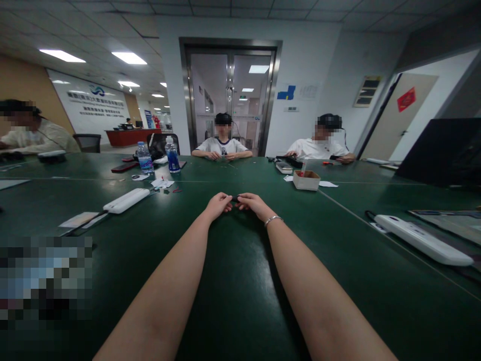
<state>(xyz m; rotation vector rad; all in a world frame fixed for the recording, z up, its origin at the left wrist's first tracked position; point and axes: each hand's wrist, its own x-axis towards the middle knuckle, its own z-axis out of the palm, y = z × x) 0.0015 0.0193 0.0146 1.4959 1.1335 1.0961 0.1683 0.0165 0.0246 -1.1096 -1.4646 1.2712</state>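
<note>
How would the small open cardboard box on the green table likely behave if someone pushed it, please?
The cardboard box looks low and thin-walled, so it is probably light and would slide on the smooth table rather than tip. Its open top suggests the walls may flex if squeezed.

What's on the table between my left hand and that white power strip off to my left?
In the head view, only bare green table lies between the left hand and the white power strip; the paper scraps sit farther back.

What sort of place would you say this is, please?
Most likely an office meeting area: a long green table with power strips, a red reception desk beneath a company sign, and glass double doors.
</note>
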